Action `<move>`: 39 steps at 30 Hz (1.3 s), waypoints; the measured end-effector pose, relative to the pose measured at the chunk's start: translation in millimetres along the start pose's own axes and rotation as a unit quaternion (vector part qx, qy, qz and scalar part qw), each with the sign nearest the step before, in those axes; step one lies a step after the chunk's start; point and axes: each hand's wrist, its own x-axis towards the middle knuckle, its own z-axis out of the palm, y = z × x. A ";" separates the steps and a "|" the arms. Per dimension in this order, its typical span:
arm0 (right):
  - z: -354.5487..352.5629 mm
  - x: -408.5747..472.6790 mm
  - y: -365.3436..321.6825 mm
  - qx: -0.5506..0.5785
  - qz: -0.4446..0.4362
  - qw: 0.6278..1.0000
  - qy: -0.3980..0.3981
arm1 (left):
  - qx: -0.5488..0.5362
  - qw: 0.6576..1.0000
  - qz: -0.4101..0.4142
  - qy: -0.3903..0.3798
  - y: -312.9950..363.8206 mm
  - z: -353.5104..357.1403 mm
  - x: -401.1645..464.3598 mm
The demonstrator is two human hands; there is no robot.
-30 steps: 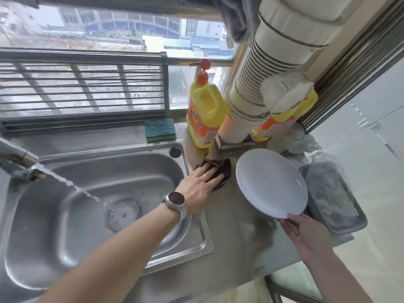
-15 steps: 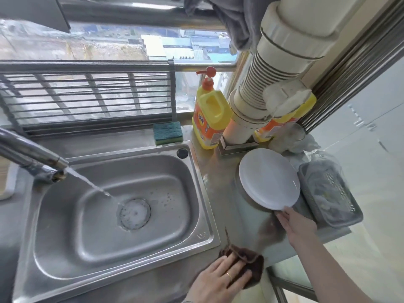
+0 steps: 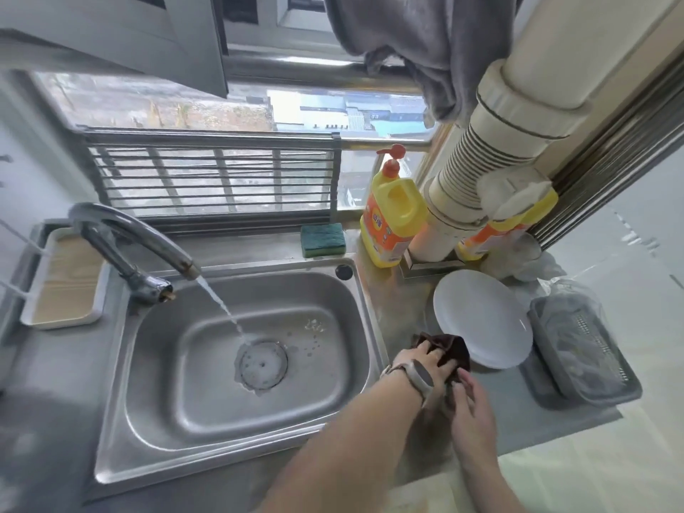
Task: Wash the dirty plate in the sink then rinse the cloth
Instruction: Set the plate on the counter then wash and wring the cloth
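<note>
Steel surface point(image 3: 518, 420) beside the running sink point(image 3: 237, 364): left hand point(image 3: 425, 364) grips a dark brown cloth point(image 3: 453, 348), right hand point(image 3: 470, 409) lies relaxed alongside; rinsing the cloth looks next.

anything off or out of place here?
Tap runs into the empty sink while both hands are off at the counter: left hand on the brown cloth, right hand beside it. White plate sits flat. No spills or damage visible.

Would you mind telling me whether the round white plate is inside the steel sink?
No, the round white plate rests on the counter right of the steel sink.
</note>
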 end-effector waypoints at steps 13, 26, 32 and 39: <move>32.6 -53.2 31.0 -0.174 -0.168 0.967 0.078 | 0.044 0.968 0.168 0.183 -16.8 113.1 -88.0; 97.4 47.6 -32.7 -0.328 -0.401 0.843 -0.146 | 0.086 0.982 0.045 0.164 -63.7 8.4 -116.0; 72.3 -35.0 18.9 -0.253 -0.432 0.864 -0.053 | 0.185 0.965 0.039 0.183 -54.1 -21.9 -112.8; 136.7 -136.9 53.1 -0.241 -0.502 0.829 -0.057 | 0.238 0.949 -0.003 0.206 -67.6 -3.5 -133.6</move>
